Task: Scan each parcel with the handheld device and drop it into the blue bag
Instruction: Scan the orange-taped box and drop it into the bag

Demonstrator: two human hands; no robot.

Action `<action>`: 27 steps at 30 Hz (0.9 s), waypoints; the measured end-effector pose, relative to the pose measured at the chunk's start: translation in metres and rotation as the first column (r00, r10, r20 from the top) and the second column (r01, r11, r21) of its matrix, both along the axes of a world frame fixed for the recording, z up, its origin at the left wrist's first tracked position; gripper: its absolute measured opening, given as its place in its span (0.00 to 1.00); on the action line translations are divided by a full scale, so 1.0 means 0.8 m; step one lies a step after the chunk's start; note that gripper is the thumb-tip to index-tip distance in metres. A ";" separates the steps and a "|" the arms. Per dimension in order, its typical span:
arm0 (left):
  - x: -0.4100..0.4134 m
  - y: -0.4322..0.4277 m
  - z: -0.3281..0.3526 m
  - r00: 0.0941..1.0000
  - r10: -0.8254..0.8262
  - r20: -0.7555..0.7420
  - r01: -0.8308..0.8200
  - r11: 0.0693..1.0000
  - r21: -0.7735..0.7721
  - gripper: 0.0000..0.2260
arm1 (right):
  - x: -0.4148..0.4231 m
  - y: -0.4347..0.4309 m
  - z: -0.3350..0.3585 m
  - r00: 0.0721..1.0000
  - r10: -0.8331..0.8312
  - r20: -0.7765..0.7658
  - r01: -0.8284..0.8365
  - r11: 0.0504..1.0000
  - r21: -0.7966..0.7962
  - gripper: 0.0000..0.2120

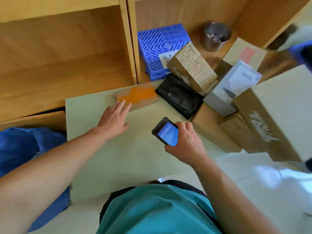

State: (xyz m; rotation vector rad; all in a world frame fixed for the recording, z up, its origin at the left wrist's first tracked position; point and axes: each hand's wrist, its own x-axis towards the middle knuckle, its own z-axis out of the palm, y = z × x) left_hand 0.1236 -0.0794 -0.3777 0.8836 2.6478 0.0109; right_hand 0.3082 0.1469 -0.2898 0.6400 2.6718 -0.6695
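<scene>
Left arm bare, in from 8 o'clock, stretched out toward 1 o'clock. Left hand (114, 119) palm down, fingers straight, slightly spread, thumb out to 3 o'clock, holding nothing. Right arm bare, in from 5 o'clock, forearm pointing to 11 o'clock. Right hand (184, 142) back up, fingers and thumb curled round handheld device (166, 133), screen up. Hands apart, right at 4 o'clock of left.

Matt cardboard parcel (137, 96), glossy black plastic pouch (179, 98), wooden shelves (67, 56).
</scene>
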 end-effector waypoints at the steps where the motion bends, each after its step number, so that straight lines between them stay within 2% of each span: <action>1: -0.009 0.017 -0.007 1.000 -0.013 0.006 0.013 1.000 -0.011 0.41 | 0.002 0.013 -0.002 1.000 -0.008 0.006 0.008 1.000 0.004 0.35; 11: -0.097 0.078 -0.043 0.997 0.020 0.069 -0.008 0.985 -0.174 0.51 | 0.006 0.071 -0.023 0.997 -0.048 0.058 0.046 0.998 0.035 0.39; 19: -0.079 0.058 -0.072 0.994 -0.010 0.107 0.036 0.968 -0.248 0.42 | -0.004 0.053 -0.029 0.998 0.029 0.060 -0.029 1.000 0.002 0.35; 21: -0.066 0.052 -0.079 0.997 -0.032 0.073 0.050 0.964 -0.260 0.44 | -0.003 0.046 -0.029 0.997 0.047 0.056 -0.046 0.999 -0.014 0.36; 25: -0.044 0.044 -0.082 0.979 -0.177 -0.102 0.142 0.948 -0.284 0.45 | 0.000 0.038 -0.025 0.996 0.077 0.052 -0.076 0.997 -0.016 0.36; 27: -0.036 0.034 -0.089 0.970 -0.209 -0.122 0.171 0.949 -0.265 0.44 | 0.001 0.035 -0.023 0.996 0.083 0.044 -0.083 0.996 -0.011 0.36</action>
